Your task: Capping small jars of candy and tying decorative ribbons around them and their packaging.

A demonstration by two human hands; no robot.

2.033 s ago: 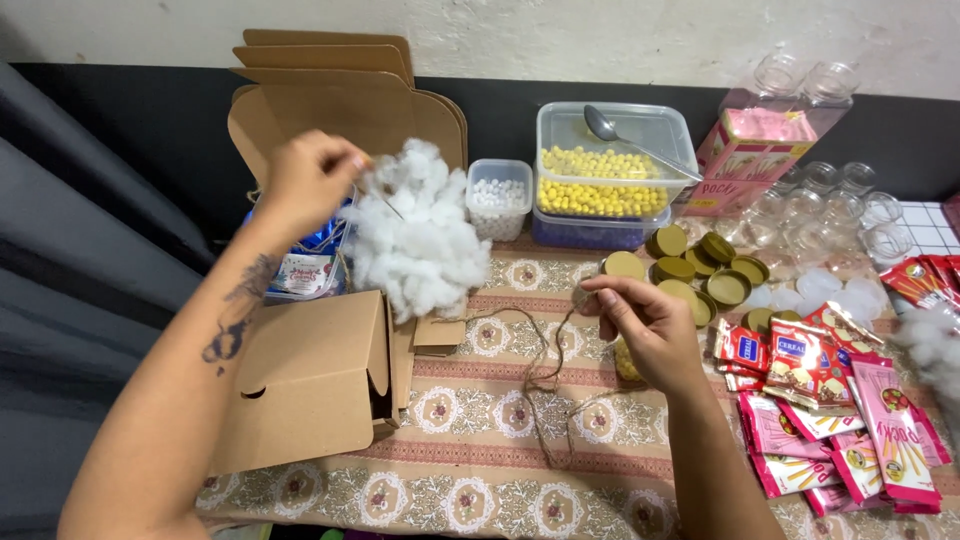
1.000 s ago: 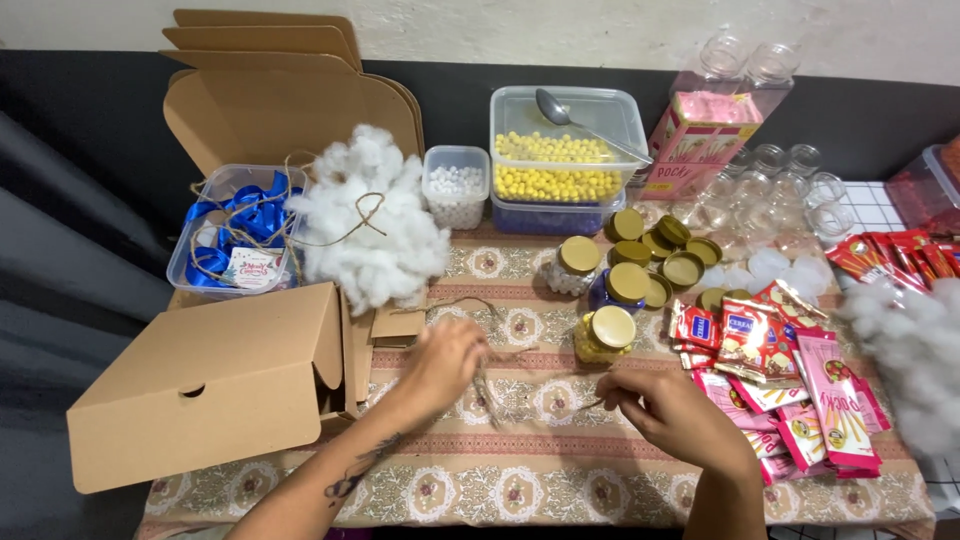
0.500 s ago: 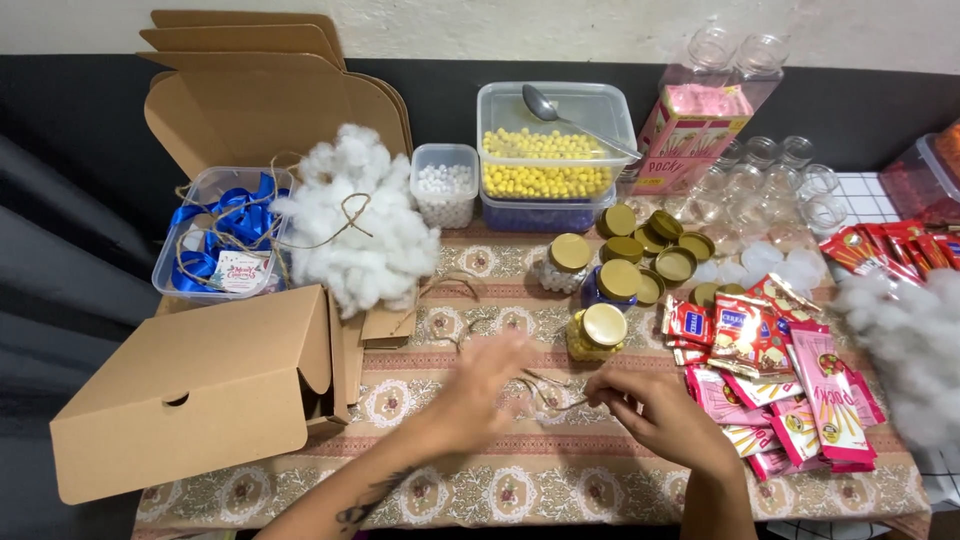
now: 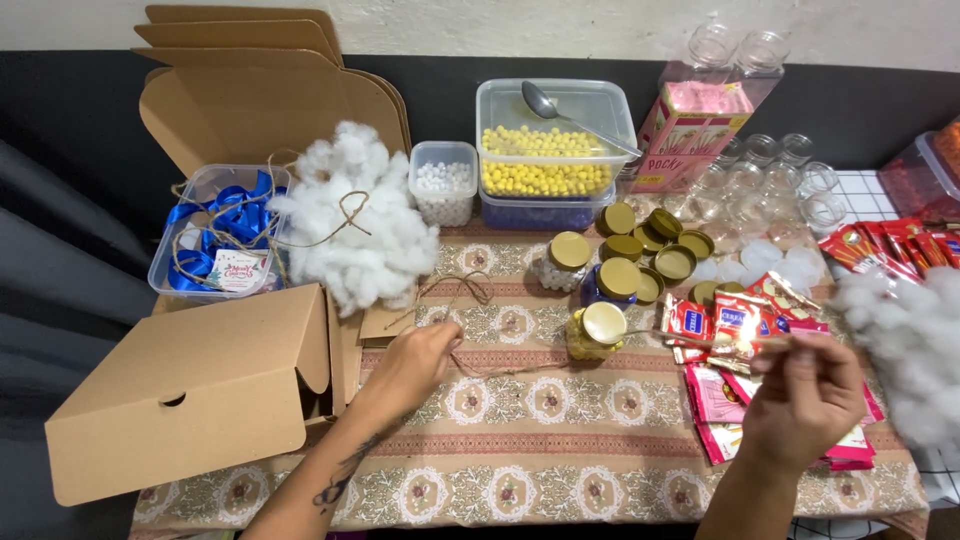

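Note:
A length of brown twine [image 4: 520, 364] runs taut across the patterned tablecloth between my two hands. My left hand [image 4: 415, 362] pinches one end beside the cardboard box [image 4: 190, 395]. My right hand [image 4: 805, 395] is raised over the red snack sachets [image 4: 735, 385] and grips the other end. The twine passes by a small jar with a gold lid [image 4: 598, 330] filled with yellow balls. More twine loops [image 4: 455, 290] lie just beyond my left hand.
White stuffing fluff [image 4: 355, 230] sits behind the box, more fluff [image 4: 915, 345] at the right. A tub of blue ribbon [image 4: 215, 235], a tub of yellow balls with a spoon [image 4: 545, 165], a small tub of white beads [image 4: 443, 182], gold lids [image 4: 655, 245] and empty glass jars [image 4: 775, 185] fill the back.
My left hand came down from the fluff to the table. Both hands took the twine and drew apart, the right hand moving right and lifting, stretching the twine.

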